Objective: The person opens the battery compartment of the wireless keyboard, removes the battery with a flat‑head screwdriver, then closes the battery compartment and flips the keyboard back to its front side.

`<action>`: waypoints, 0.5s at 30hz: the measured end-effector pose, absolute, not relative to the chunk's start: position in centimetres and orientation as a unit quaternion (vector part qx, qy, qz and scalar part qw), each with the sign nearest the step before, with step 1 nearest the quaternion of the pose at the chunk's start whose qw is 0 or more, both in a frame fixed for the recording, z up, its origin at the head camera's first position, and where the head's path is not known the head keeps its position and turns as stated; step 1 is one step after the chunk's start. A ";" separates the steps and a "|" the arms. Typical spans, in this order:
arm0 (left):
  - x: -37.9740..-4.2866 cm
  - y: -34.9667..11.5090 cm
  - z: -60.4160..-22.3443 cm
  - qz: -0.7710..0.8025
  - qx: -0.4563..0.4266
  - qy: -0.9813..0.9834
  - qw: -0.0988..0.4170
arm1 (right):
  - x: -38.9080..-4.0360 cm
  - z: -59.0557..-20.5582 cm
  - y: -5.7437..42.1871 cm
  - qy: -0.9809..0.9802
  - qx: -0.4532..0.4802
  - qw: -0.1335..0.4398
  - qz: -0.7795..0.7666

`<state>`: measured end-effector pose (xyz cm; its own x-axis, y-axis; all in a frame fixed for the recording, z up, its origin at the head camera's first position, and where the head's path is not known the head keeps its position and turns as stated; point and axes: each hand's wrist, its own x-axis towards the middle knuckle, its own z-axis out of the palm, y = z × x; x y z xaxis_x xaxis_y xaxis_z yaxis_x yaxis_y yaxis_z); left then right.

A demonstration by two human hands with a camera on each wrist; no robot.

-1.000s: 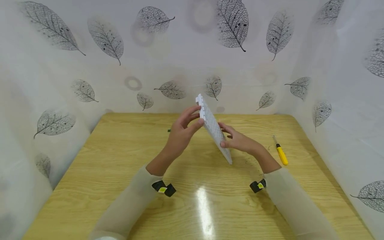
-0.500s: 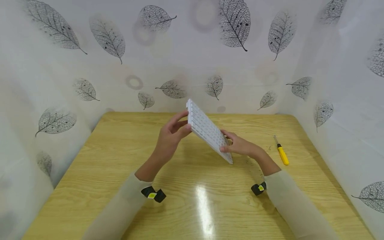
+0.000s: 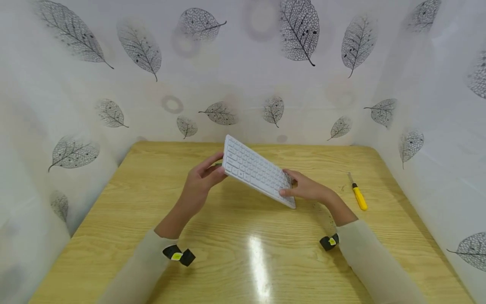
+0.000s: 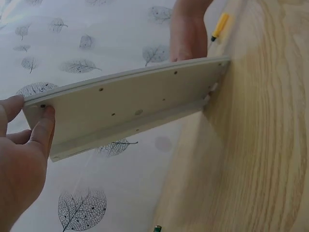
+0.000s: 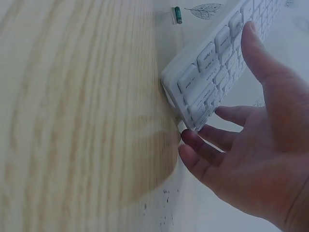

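A white keyboard (image 3: 258,169) is tilted over the table, its left end raised and its right end low, close to the tabletop. The keys face the head camera. My left hand (image 3: 197,183) pinches the raised end, thumb on the near edge. In the left wrist view the flat underside (image 4: 130,106) shows small screws and a raised strip along one long side. My right hand (image 3: 305,186) holds the low end between thumb and fingers. From the right wrist, the thumb lies over the keys (image 5: 207,67) and the fingertips are at the end edge.
A yellow-handled screwdriver (image 3: 358,196) lies on the wooden table (image 3: 212,253) to the right. A small green battery (image 5: 178,15) is on the table beyond the keyboard. Dark specks (image 5: 164,203) mark the wood near my right hand. Leaf-printed cloth (image 3: 235,84) hangs behind and at both sides.
My left hand has moved left and down with the keyboard's raised end, so the keys have turned to face the head camera. The right hand has stayed nearly in place at the low end.
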<state>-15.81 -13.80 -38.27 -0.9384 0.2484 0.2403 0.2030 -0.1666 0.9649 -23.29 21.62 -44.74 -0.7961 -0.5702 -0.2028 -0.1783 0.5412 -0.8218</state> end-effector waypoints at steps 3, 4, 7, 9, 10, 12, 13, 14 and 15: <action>-15.6 -14.6 -38.7 0.735 0.167 0.657 0.021 | -23.2 -44.8 21.7 0.852 -0.215 0.223 -0.421; -15.6 -14.8 -38.9 0.734 0.165 0.659 0.023 | -23.2 -44.8 21.7 0.855 -0.214 0.218 -0.419; -15.6 -15.4 -39.5 0.738 0.157 0.656 0.033 | -23.3 -45.0 21.8 0.860 -0.207 0.203 -0.420; -15.6 -15.8 -40.0 0.740 0.151 0.654 0.040 | -23.4 -45.2 21.9 0.861 -0.201 0.196 -0.425; -15.6 -16.0 -40.3 0.744 0.145 0.651 0.045 | -23.4 -45.3 22.0 0.862 -0.193 0.195 -0.425; -15.6 -16.5 -40.9 0.746 0.136 0.650 0.052 | -23.3 -45.5 22.1 0.867 -0.174 0.190 -0.426; -15.6 -16.7 -41.2 0.747 0.132 0.650 0.056 | -23.3 -45.6 22.2 0.871 -0.163 0.188 -0.424; -15.6 -17.0 -41.5 0.747 0.129 0.649 0.060 | -23.3 -45.6 22.3 0.875 -0.154 0.184 -0.421; -15.6 -17.2 -41.7 0.749 0.124 0.648 0.065 | -23.2 -45.7 22.4 0.878 -0.145 0.179 -0.419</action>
